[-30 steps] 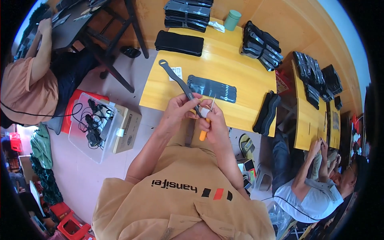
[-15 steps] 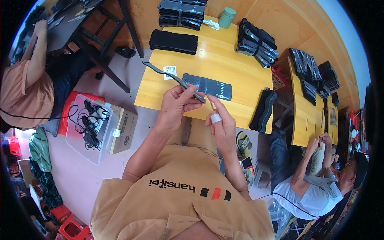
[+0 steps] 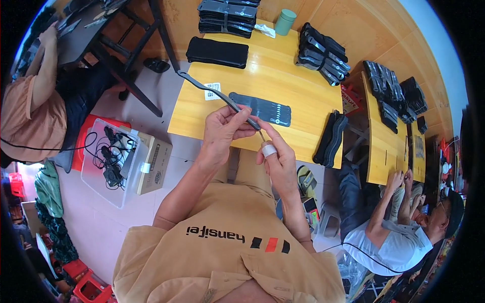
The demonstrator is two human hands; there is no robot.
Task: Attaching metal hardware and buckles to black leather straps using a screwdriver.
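My left hand (image 3: 222, 130) grips a long thin black strap (image 3: 212, 93) near its close end; the strap runs up and left over the edge of the yellow table (image 3: 283, 86). My right hand (image 3: 275, 154), with white tape around one finger, pinches the strap's near tip and a thin pale stick between its fingertips. Just beyond my hands a flat black pouch with small white marks (image 3: 261, 108) lies on the table. A small white tag (image 3: 212, 91) lies under the strap.
Piles of black straps and pouches (image 3: 217, 51) (image 3: 323, 53) (image 3: 331, 139) sit around the table with a green cup (image 3: 285, 21). A clear bin of cables (image 3: 108, 156) and a cardboard box (image 3: 154, 164) stand on the floor at left. Other people sit at left and lower right.
My hands rose from my lap toward the table edge. The orange object once at my right hand is gone from view; the strap now stretches out straighter to the upper left.
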